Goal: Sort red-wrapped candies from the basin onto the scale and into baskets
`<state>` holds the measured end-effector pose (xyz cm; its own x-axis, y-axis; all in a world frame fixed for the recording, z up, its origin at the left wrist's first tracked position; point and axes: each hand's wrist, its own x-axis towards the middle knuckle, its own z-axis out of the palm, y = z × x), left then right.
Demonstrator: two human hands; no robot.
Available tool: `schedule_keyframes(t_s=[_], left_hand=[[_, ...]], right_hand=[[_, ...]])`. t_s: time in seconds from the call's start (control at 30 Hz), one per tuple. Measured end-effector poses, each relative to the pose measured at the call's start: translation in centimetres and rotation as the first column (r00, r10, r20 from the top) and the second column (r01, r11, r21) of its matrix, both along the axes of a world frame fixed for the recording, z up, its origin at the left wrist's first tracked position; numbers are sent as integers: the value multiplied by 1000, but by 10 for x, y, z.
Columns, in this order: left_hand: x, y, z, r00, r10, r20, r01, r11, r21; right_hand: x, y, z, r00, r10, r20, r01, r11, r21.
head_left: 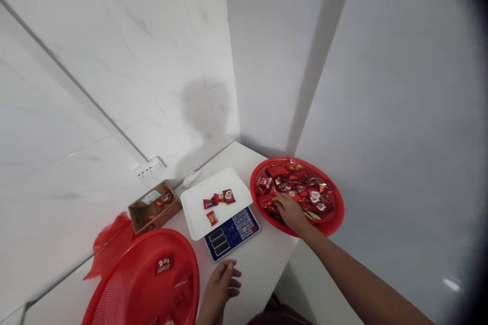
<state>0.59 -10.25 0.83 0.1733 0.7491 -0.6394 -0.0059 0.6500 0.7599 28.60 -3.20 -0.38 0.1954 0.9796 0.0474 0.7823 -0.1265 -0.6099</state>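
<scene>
My right hand [292,213] reaches into the red basin [340,218] at the right, its bent fingers closed at a red wrapped packet [269,202] near the left side of the pile. Several red wrapped snacks [301,190] fill this basin. In front of the scale my left hand [224,283] hovers with fingers loosely curled and apart, holding nothing. A digital scale [233,233] with a blue keypad stands between the basins. On its white tray [198,188] lie several small red packets [219,198], with a red and yellow one [212,218] nearer the front.
A second red basin [143,246] with a few packets stands at the left front. Behind it are a small cardboard box [158,218] with packets in it and a red plastic bag [112,244]. Walls close off the table's back; a socket [148,168] sits low on the left wall.
</scene>
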Motion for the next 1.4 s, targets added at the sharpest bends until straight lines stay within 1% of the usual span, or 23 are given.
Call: schedule_keyframes(t_s=[0.07, 0.13, 0.2, 0.23, 0.33, 0.37, 0.43, 0.5, 0.53, 0.6, 0.67, 0.73, 0.83, 0.87, 0.93, 0.97, 1.0, 1.07, 1.13, 1.17, 1.2, 1.27, 1.4], left_hand=[[11, 6, 14, 994, 0, 111, 2, 1000, -17], [25, 13, 28, 961, -15, 277, 29, 998, -47], [37, 20, 39, 913, -6, 408, 34, 998, -61], [42, 24, 42, 900, 22, 435, -3, 999, -45], [47, 30, 44, 912, 87, 401, -107, 994, 26], [47, 31, 44, 924, 83, 374, -111, 992, 54], [44, 31, 44, 946, 37, 323, -76, 991, 110], [42, 29, 46, 959, -41, 281, -8, 985, 172], [41, 27, 47, 964, -78, 253, 24, 977, 211], [41, 25, 48, 981, -98, 169, 46, 957, 287], [40, 22, 49, 994, -46, 102, 12, 951, 309], [39, 21, 48, 991, -8, 134, -21, 977, 213], [38, 21, 48, 950, 6, 313, 8, 999, -42], [38, 21, 48, 933, 39, 358, -7, 996, -91], [37, 23, 48, 910, 120, 397, -87, 991, -101], [36, 25, 47, 904, 151, 400, -129, 988, -81], [35, 25, 46, 901, 163, 401, -155, 986, -52], [32, 26, 44, 904, 152, 399, -161, 987, -12], [30, 26, 42, 906, 140, 400, -157, 988, 9], [29, 25, 41, 906, 139, 401, -159, 987, 16], [28, 24, 40, 908, 138, 397, -160, 987, 24], [28, 22, 37, 922, 126, 367, -150, 988, 36], [25, 13, 28, 975, 53, 216, -65, 997, 52]], right_hand=[[-13, -19, 11, 988, 62, -141, -35, 982, 183], [-32, -39, 19, 957, 151, -246, -82, 959, 270], [-51, -57, 22, 916, 233, -325, -141, 948, 285], [-59, -64, 23, 896, 255, -363, -158, 948, 276], [-74, -75, 23, 822, 217, -526, -120, 970, 213], [-76, -75, 25, 771, 190, -608, -99, 979, 181], [-76, -71, 29, 609, 141, -780, -106, 990, 97], [-76, -66, 35, 446, 88, -890, -190, 982, 2], [-75, -63, 38, 406, 69, -911, -242, 970, -35], [-76, -59, 41, 411, 71, -909, -311, 948, -66], [-76, -57, 42, 466, 112, -877, -303, 952, -39], [-77, -56, 42, 508, 155, -847, -257, 966, 23], [-75, -57, 44, 583, 237, -777, -270, 959, 90], [-75, -57, 44, 615, 263, -744, -294, 951, 93], [-75, -57, 45, 657, 281, -700, -316, 945, 82], [-75, -57, 45, 650, 267, -712, -305, 949, 78], [-76, -57, 44, 618, 235, -750, -277, 958, 72], [-78, -56, 43, 491, 131, -861, -220, 975, 22], [-80, -57, 43, 352, 1, -936, -216, 973, -81], [-82, -57, 43, 306, -58, -950, -240, 961, -136], [-83, -58, 43, 285, -99, -953, -271, 946, -179], [-86, -59, 42, 301, -123, -946, -316, 923, -221], [-92, -61, 32, 416, -98, -904, -356, 897, -262]])
